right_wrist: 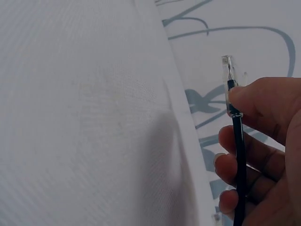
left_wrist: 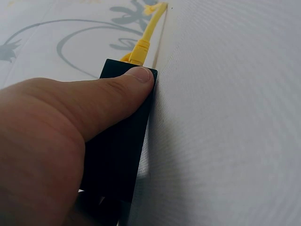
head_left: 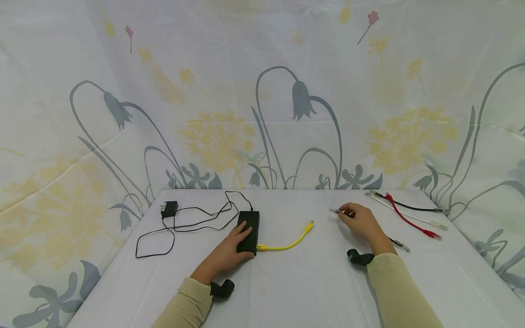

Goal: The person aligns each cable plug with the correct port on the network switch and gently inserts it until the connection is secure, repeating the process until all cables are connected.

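Note:
My left hand [head_left: 229, 248] holds a black network switch [head_left: 254, 221] on the table, fingers spread over its top and the thumb [left_wrist: 136, 77] against its near side. A short yellow Ethernet cable [head_left: 287, 247] is plugged into the switch's right side, its other plug [head_left: 309, 225] lying loose. Off to the right, my right hand [head_left: 365, 223] pinches a black Ethernet cable [right_wrist: 238, 150] just behind its clear plug [right_wrist: 228, 68]. That plug points left, apart from the switch. The cable passes under the palm, and its far end [head_left: 399, 245] emerges beside the wrist.
At the left, a black power adapter [head_left: 169, 209] lies with its looped cord [head_left: 197, 225] running to the switch's far end. Red [head_left: 410, 219], white [head_left: 404, 212] and black [head_left: 418, 208] Ethernet cables lie at the back right. A floral cloth [head_left: 262, 91] hangs behind the table.

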